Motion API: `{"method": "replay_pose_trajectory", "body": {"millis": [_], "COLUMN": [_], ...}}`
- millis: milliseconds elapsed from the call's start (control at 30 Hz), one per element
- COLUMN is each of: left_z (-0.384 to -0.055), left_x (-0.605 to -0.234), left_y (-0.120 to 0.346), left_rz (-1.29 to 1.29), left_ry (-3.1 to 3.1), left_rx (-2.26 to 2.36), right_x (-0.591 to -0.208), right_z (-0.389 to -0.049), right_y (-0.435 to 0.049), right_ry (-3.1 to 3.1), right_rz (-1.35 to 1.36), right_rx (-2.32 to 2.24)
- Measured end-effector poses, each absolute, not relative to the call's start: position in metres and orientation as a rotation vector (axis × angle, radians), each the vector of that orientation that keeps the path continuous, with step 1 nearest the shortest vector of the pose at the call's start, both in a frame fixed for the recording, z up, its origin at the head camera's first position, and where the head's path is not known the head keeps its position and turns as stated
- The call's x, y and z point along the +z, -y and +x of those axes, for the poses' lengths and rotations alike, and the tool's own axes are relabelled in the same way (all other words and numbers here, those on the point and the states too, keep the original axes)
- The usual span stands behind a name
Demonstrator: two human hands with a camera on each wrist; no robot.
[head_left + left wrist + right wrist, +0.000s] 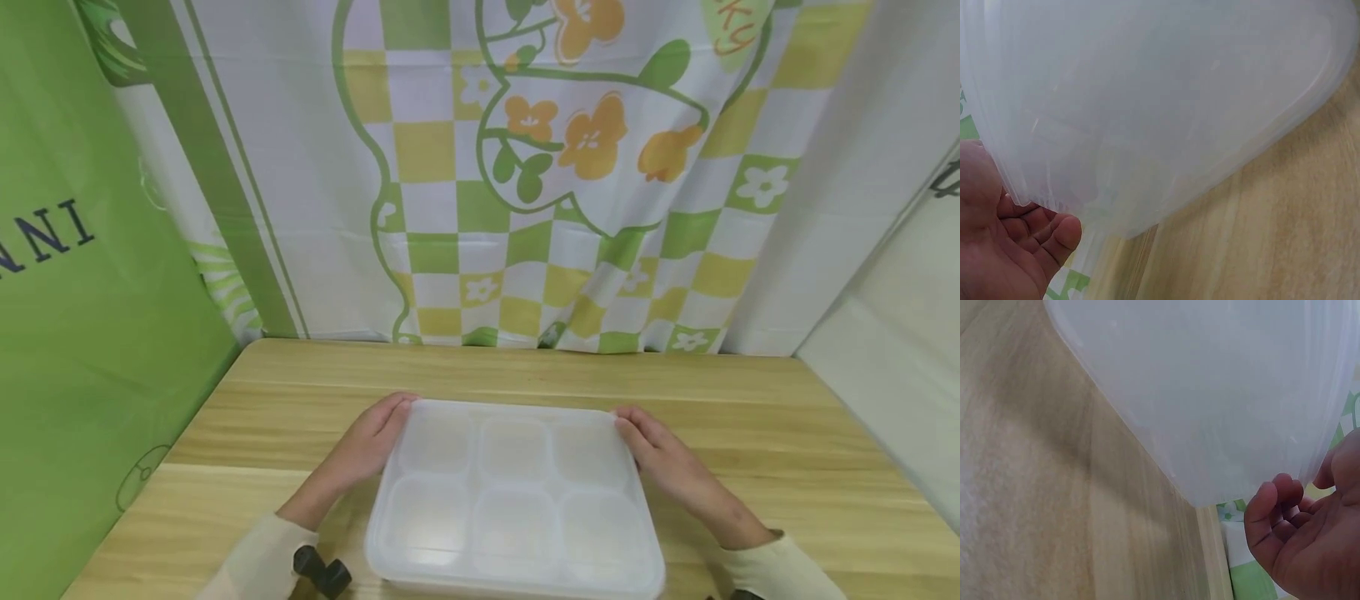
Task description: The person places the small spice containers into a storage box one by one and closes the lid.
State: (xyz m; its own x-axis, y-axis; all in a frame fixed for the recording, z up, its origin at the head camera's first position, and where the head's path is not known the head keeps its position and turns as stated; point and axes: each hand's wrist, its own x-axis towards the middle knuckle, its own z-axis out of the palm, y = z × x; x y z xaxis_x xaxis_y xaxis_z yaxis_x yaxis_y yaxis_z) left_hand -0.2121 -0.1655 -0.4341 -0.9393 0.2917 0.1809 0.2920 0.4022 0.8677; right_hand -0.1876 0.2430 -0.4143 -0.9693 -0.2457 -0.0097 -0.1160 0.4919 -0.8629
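Observation:
A translucent white plastic box [517, 500] with a lid marked by several rounded compartments lies in front of me in the head view. My left hand [378, 437] grips its far left corner, thumb along the top edge. At the far right corner, my right hand [656, 450] holds the box the same way. The left wrist view shows the box's smooth side [1166, 112] above curled left fingers [1054, 240]. In the right wrist view, bent right fingers [1263, 512] reach under the corner of the box. What lies inside is blurred by the cloudy plastic.
The box is over a light wooden table [750, 417]. Behind the table's far edge hangs a checked, flowered curtain [510, 250]. Green cloth [90, 350] borders the left side and a pale sheet [900, 333] the right. Dark straps [322, 573] sit at the sleeves.

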Motion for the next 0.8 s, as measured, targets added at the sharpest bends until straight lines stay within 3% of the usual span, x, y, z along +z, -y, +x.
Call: {"method": "replay_pose_trajectory", "body": {"millis": [500, 800], "left_z": [-0.202, -0.177], "left_x": [-0.43, -0.417], "left_y": [0.173, 0.199], "left_rz": [-0.584, -0.985], "left_ry": [2.693, 2.888], "left_rx": [-1.653, -1.659], "right_x": [-0.41, -0.4], "right_z": [-0.178, -0.148], "right_y": [-0.249, -0.265], "right_ry": [-2.533, -2.56], "right_rz": [-0.256, -0.505], "right_rx": [-1.483, -1.379]}}
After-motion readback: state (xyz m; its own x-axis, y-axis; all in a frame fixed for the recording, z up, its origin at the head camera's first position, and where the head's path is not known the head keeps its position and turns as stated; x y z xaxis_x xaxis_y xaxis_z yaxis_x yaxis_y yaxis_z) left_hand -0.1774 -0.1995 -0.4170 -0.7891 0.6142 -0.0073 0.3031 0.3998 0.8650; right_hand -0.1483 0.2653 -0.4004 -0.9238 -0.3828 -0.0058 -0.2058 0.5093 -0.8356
